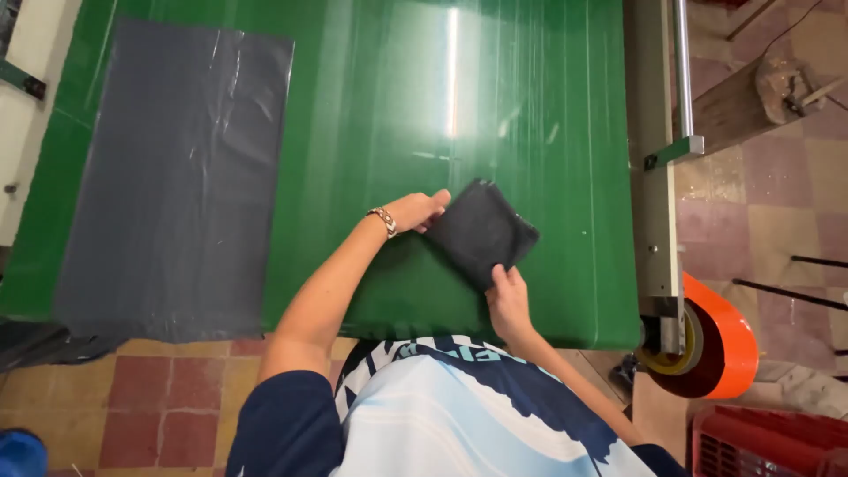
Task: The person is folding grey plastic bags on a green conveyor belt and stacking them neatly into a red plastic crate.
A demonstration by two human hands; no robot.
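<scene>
Folded dark cloth (481, 231) lying on green tabletop (530, 132), near edge, right of centre, turned diamond-wise. Left hand (415, 212) resting at the cloth's left corner, fingers curled against its edge, thumb up; bracelet (383, 221) at the wrist. Right hand (508, 300) at the cloth's near corner, fingertips pinching the lower edge. Both hands closed lightly on the cloth, not spread wide. Cloth flat on the surface, not lifted.

Large grey plastic sheet (177, 177) spread flat on the left part of the tabletop, well apart from the cloth, wrinkled, near end hanging over the near edge. Metal rail (649, 132) running along the right side of the tabletop, vertical rod (682, 62) beside it. Orange roll of tape (715, 349) mounted at the near right corner, below the rail. Red crate (768, 442) on floor, near right. Tiled floor (777, 212), pink and tan, right of the rail; reddish tiles (159, 397) near left. Blue object (19, 452) at near left corner, cut off.
</scene>
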